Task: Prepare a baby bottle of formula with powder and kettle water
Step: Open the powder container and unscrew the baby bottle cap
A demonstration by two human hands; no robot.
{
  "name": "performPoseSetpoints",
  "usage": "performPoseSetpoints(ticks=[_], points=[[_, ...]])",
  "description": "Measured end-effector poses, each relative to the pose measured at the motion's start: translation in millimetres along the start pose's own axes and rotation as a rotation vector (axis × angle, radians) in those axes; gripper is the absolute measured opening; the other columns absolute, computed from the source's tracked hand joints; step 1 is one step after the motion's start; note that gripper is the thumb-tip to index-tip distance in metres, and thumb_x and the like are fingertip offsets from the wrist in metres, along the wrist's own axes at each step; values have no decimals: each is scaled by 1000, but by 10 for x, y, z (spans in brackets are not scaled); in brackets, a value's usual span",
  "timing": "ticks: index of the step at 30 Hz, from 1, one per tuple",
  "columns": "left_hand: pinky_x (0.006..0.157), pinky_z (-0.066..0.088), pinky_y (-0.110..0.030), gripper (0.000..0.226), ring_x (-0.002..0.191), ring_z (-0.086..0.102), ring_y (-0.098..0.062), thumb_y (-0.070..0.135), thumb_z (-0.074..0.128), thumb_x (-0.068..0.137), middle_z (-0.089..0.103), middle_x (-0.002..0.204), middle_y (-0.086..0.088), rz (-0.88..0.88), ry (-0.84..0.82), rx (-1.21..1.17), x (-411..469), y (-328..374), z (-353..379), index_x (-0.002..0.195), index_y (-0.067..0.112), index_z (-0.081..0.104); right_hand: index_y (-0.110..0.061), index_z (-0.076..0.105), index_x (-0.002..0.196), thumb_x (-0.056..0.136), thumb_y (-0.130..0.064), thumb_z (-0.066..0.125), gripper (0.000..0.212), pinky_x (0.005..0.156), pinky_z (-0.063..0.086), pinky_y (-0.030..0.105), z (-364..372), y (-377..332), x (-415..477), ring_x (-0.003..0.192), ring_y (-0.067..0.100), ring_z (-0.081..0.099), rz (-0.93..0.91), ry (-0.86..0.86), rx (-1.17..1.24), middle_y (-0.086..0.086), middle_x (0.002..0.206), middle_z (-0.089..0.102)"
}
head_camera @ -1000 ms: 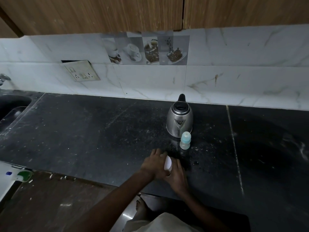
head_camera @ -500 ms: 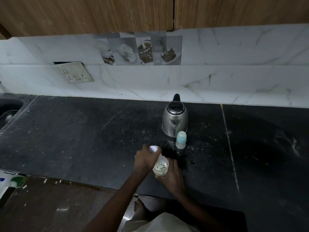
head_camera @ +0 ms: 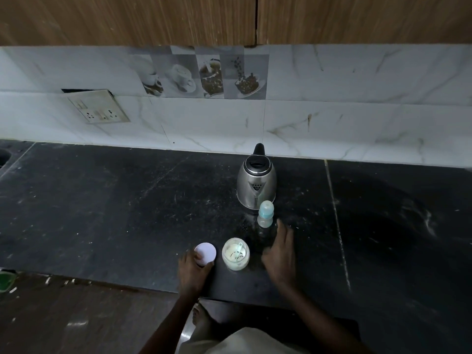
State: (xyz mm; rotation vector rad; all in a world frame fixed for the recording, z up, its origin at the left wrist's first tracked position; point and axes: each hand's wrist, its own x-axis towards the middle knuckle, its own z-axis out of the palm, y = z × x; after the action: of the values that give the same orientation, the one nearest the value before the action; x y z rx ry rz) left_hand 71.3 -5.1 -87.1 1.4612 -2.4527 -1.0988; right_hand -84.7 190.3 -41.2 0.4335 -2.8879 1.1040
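An open jar of white formula powder [head_camera: 235, 254] with a small scoop inside stands on the black counter [head_camera: 102, 213]. Its white lid [head_camera: 205, 252] lies flat just to the left, and my left hand [head_camera: 194, 270] rests its fingers on the lid's near edge. My right hand [head_camera: 282, 254] hovers open to the right of the jar, apart from it. Its fingertips reach toward a small baby bottle with a blue cap [head_camera: 265, 213]. Behind the bottle stands a steel kettle [head_camera: 256, 184] with a black lid.
A white tiled wall with a switch plate [head_camera: 98, 106] backs the counter, under wooden cabinets. A sink edge [head_camera: 3, 157] shows at the far left. The counter's front edge runs just below my hands, with the floor and my bare foot beneath.
My left hand took the lid off the jar and set it down on the counter to the left. My right hand let go of the jar and moved right, toward the bottle.
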Motion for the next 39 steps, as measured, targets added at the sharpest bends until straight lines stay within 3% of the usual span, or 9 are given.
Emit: performPoseSetpoints(ticks=[4,9,13,16,20,23,29,35,39], points=[[94,49,-45,67,123,58,-33,41,90,69,65,130,-5,4,-46,55,59,-37,-20,123,24,54,-6,40,155,77,-13,90,93,115,45,44,-98,-122,617,140,37,50,23,-86,38,17,152,44],[120,35,-53,95,158,20,-32,13,86,74,35,166,-11,110,-68,-44,85,34,-95,155,13,37,-5,32,160,87,-29,84,92,111,46,43,-70,-238,910,137,36,51,-83,-319,-138,19,153,48],[124,30,-54,93,157,24,-31,-16,63,68,35,165,-13,317,81,-193,-84,449,-161,155,6,39,-11,43,150,89,-23,79,72,98,53,44,-49,-220,940,127,35,60,-75,-307,-170,14,143,56],[121,35,-40,92,154,30,-19,-14,58,68,41,163,-4,457,110,-211,-200,848,-114,154,12,42,-14,50,141,86,-21,81,64,93,54,43,-83,-167,942,122,32,62,-53,-308,-164,10,137,61],[117,40,-36,77,142,46,-14,5,50,74,51,153,3,586,-34,-237,-380,1269,93,150,14,47,-17,56,133,79,-24,85,62,92,55,42,-160,-42,696,118,31,64,-8,-328,-167,8,130,63],[117,39,-32,70,142,47,-10,17,62,85,50,152,3,649,-153,-265,-523,1359,378,152,13,43,-21,58,133,81,-33,80,57,92,56,41,-191,84,379,118,27,64,-12,-330,-205,2,131,61],[122,17,-15,87,152,17,8,20,56,85,26,163,7,733,-255,-173,-627,1140,779,161,25,14,-25,63,122,81,-40,76,46,75,59,37,-237,224,-42,103,19,70,-34,-303,-285,-5,118,65],[116,19,-5,81,145,25,17,21,71,87,37,158,5,665,-286,-204,-465,1069,962,156,11,31,-24,66,115,80,-47,69,42,60,59,38,-215,175,-69,90,18,73,-60,-291,-351,-5,106,68],[108,21,2,78,137,45,2,28,69,88,44,152,8,592,-333,-185,-362,1161,957,156,13,35,-27,69,105,56,-49,82,55,48,55,30,-264,142,-15,76,13,70,-135,-281,-374,-8,95,65]])
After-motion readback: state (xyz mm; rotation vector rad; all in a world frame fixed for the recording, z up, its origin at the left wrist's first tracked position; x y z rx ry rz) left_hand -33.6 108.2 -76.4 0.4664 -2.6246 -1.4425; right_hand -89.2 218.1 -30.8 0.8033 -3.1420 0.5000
